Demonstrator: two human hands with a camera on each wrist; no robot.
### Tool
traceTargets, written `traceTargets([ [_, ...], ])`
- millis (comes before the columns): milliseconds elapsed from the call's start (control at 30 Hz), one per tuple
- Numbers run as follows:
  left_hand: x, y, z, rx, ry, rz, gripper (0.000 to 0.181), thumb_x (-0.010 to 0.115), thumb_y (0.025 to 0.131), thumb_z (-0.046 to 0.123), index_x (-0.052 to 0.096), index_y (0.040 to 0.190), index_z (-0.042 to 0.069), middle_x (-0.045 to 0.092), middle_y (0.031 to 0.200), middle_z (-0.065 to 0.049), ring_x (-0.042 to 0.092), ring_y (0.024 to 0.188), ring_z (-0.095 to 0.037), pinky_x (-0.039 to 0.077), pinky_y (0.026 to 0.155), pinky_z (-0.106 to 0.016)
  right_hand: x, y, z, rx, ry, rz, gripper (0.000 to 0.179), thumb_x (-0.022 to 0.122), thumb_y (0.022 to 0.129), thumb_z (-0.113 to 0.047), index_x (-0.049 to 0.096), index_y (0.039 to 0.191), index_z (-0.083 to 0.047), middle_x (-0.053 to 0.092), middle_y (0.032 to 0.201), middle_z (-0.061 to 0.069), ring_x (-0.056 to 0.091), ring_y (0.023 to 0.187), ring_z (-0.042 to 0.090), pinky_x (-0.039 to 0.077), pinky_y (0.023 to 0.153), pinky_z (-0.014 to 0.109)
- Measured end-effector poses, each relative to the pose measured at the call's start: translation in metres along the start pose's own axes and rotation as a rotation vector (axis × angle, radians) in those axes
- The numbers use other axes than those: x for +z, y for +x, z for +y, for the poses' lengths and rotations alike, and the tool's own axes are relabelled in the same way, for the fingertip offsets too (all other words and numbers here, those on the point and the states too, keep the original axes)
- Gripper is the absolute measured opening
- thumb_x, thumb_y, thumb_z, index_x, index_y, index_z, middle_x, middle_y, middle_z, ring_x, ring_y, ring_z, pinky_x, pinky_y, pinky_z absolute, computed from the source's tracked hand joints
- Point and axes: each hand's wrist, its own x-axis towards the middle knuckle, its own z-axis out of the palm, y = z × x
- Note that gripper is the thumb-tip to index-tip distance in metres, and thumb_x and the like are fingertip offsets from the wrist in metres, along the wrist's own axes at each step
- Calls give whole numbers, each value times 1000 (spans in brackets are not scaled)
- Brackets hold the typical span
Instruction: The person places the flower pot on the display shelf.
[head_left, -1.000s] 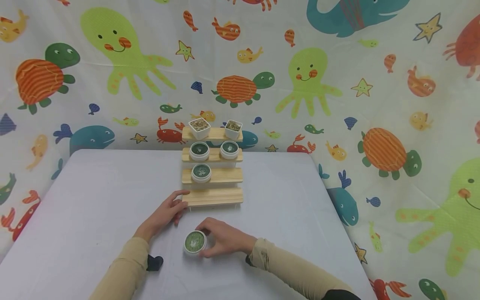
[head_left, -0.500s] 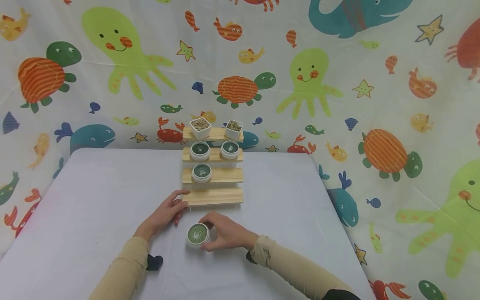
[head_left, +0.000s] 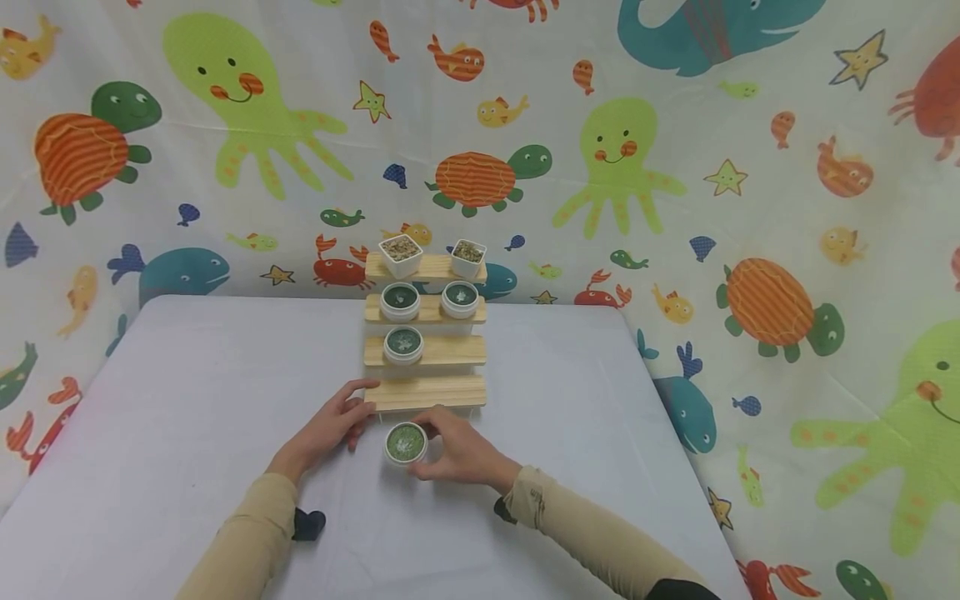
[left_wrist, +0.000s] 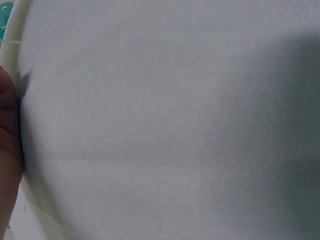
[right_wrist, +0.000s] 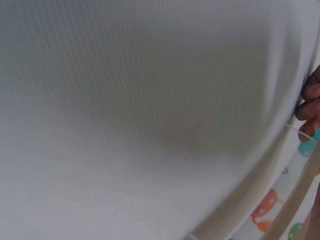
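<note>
My right hand (head_left: 465, 454) pinches a small round white jar (head_left: 406, 442) with a mottled green top, its thumb on the near side and fingers on the far side. The jar sits just in front of the lowest board of a tiered wooden stand (head_left: 431, 395). At that board's left end my left hand (head_left: 330, 425) holds the stand, with fingertips over the edge. The left wrist view shows part of the left hand (left_wrist: 7, 145) at its left border. White surface fills most of both wrist views.
One round jar (head_left: 403, 345) stands on the second board up. Two more, a left jar (head_left: 400, 301) and a right jar (head_left: 459, 299), share the third. Two square white dishes (head_left: 401, 255) of dried bits top the stand. Behind the white table (head_left: 225, 375) hangs a sea-animal curtain (head_left: 495, 50).
My right hand has carried the jar forward and slightly right, from nearer the body up to the front of the stand. The left hand has stayed in place on the stand.
</note>
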Motion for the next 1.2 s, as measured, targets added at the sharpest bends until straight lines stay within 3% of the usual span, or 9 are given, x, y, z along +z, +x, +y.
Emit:
traceTargets([
  [267,3,-12,23,5,7,-17,47,53,102,21,36,144,9,45,72,-8,48,58,-21,47,55,-33,-9,4,1,69,39,40,57,83,78,-23,52,124,-8,54,113,-1,53,102,6,47,89,21],
  [567,3,-11,21,8,-19,-16,47,54,102,20,36,144,9,45,72,-8,47,57,-20,47,54,-33,-15,9,7,70,26,128,57,83,76,-23,55,122,-7,57,113,0,55,101,7,48,88,21],
  [833,4,-14,28,-2,-4,-14,47,53,102,20,36,144,9,45,73,-8,47,58,-20,47,55,-33,-20,11,7,130,48,160,57,83,78,-26,54,122,-6,57,114,1,55,101,8,48,88,21],
  [967,3,-12,23,3,-7,-17,47,53,102,20,36,144,8,44,73,-8,47,58,-21,46,55,-33,-21,12,8,154,56,166,57,82,78,-26,54,123,-6,56,115,1,56,102,8,48,89,21],
  [1200,0,0,-1,7,0,-6,49,53,103,26,34,147,14,44,73,-6,46,58,-18,45,53,-32,-25,14,8,165,56,187,58,81,80,-28,53,125,-5,56,117,3,56,104,10,48,90,22],
])
